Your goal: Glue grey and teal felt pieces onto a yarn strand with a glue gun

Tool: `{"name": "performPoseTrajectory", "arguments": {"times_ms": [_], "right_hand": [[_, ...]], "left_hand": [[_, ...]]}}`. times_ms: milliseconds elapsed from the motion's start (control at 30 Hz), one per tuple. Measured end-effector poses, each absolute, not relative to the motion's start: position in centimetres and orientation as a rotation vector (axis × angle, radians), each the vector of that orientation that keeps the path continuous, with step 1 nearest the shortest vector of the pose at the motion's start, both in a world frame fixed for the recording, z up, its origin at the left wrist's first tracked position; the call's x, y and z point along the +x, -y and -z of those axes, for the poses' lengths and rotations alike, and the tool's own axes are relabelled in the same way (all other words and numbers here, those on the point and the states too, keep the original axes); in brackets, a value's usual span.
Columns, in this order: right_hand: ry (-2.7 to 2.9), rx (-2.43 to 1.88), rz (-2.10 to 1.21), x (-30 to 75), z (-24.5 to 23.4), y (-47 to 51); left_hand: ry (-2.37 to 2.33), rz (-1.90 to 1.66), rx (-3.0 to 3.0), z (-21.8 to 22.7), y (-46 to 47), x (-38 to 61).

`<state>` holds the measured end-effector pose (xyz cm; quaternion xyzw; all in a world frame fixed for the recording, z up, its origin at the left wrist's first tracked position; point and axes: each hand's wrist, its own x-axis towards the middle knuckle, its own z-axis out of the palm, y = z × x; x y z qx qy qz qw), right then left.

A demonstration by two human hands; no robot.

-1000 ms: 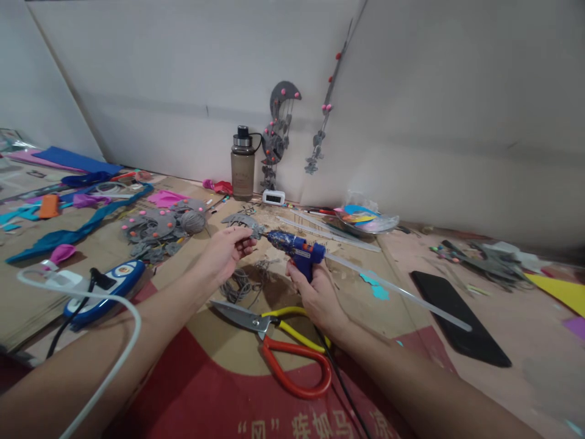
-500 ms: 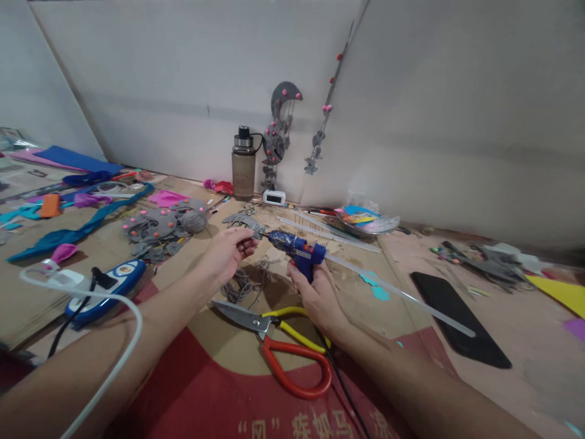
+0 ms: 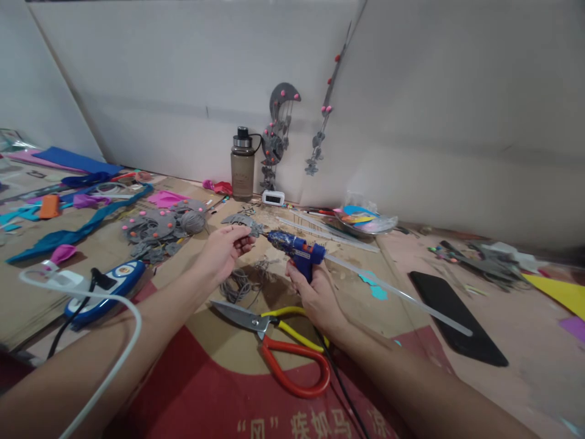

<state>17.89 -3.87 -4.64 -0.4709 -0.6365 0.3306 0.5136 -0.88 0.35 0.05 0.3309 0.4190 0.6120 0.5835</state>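
Observation:
In my right hand is a blue hot glue gun, fingers wrapped round its handle and nozzle pointing left. A long clear glue stick sticks out of its back end. My left hand pinches a small grey felt piece just at the nozzle tip; whether they touch I cannot tell. Behind that hand lies a grey felt crescent. Below the hands are a tangle of grey cord and big scissors with one red and one yellow handle.
A water bottle and a small white clock stand by the wall. Grey felt pieces with pink dots lie left, near a blue-and-white power strip. A black phone and a plate of scraps are right.
Almost nothing has moved. Both hands keep their grip and place at the nozzle, and the whole view has shifted very slightly.

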Motion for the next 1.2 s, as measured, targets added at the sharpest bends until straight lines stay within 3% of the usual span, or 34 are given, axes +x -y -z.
{"name": "performPoseTrajectory", "arguments": {"times_ms": [200, 367, 567, 667, 767, 833, 900, 1033, 1200], "right_hand": [[1.293, -1.012, -1.121, 18.2, 4.3, 2.5], [1.169, -1.081, -1.305, 18.9, 4.3, 0.7], [1.381, -1.412, -1.396, 19.9, 3.2, -0.1], [1.552, -1.609, -1.331, 20.9, 2.7, -0.6], [1.899, -1.834, -0.873, 21.8, 2.1, -0.7], [2.069, -1.943, -0.412, 22.2, 1.4, -0.4], [2.111, -1.925, -0.157, 22.2, 0.7, 0.1], [2.052, -1.422, -0.354, 21.4, -0.9, 1.3], [1.808, -1.020, -0.816, 19.3, -1.4, 2.0]], "left_hand": [[-1.083, -1.517, 0.994, -0.3, -0.4, -1.3], [-1.318, -1.677, 1.932, -1.1, 0.6, -2.5], [-0.927, -1.517, 2.971, -1.2, 0.7, -4.8], [-0.748, -1.521, 3.209, -1.1, 0.7, -4.9], [-0.796, -1.594, 3.063, -1.1, 1.1, -3.9], [-0.944, -1.693, 2.767, -1.2, 1.4, -2.8], [-1.102, -1.677, 2.391, -1.1, 1.6, -1.7], [-1.153, -1.373, 1.656, -0.8, 1.8, -0.1], [-1.021, -1.312, 1.448, -0.4, 1.9, 0.6]]}}
